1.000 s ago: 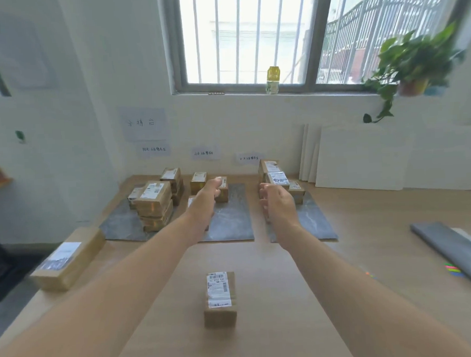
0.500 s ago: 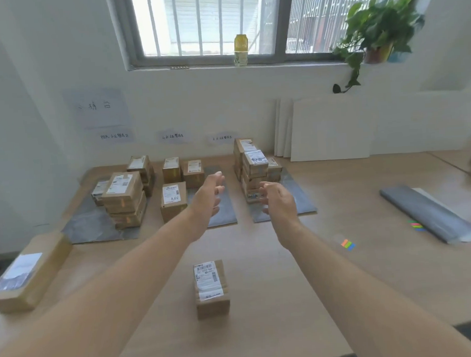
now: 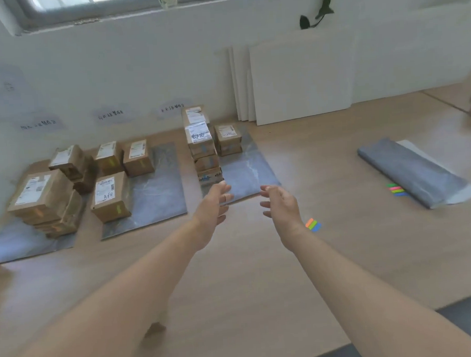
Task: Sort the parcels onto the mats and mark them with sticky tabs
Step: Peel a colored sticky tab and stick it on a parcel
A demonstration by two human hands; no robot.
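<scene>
A pale wall with handwritten paper labels backs a long wooden counter [image 3: 262, 286], and white boards [image 3: 300, 76] lean on that wall at the right. Three grey mats lie side by side towards the far left: the left mat [image 3: 19, 244], the middle mat [image 3: 158, 193] and the right mat [image 3: 245, 172]. A folded grey sheet [image 3: 411, 172] lies well apart from them at the right. Brown parcels sit on every mat: a low pile [image 3: 44, 199] on the left one, several boxes [image 3: 111, 195] on the middle one, and a tall stack [image 3: 201, 147] on the right one with a shorter pile just beside it. Small coloured marks on some front faces look like tabs already stuck on.

The left hand [image 3: 212, 206] and the right hand [image 3: 280, 204] both hover empty over the near edge of the right mat, fingers loosely spread and palms turned towards each other. One strip of sticky tabs [image 3: 313, 224] lies just beside the right wrist, and a second strip [image 3: 396, 190] lies against the folded sheet.

The step in hand is probably fetching a tab. The right hand is nearest the close strip, so it should pinch a single tab by its free end while the left pins the strip flat. The tall stack is narrow and looks easy to topple, so steady it from the side before pressing a tab on, and press onto a front face where the colour stays readable
</scene>
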